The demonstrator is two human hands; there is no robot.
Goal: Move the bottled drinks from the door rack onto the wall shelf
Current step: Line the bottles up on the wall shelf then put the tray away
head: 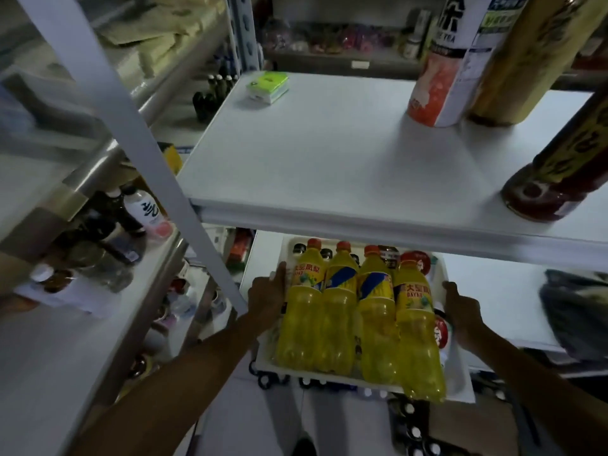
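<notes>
Four yellow bottles [342,307] with orange caps stand in a row at the front of the white rack [459,380], at 6 o'clock in view, with smaller dark-capped bottles behind them. The left hand [268,291] grips the rack's 9 o'clock edge and the right hand [460,311] grips its 3 o'clock edge. Above, the wall shelf [312,159] bears three bottles toward 2 o'clock: one white tea bottle [441,77], one golden bottle [523,60] and one dark red bottle [559,179]. One green pack [268,87] lies at 11 o'clock

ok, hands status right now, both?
left hand: grips the left edge of the white rack holding the yellow bottles.
right hand: grips the right edge of it.
</notes>
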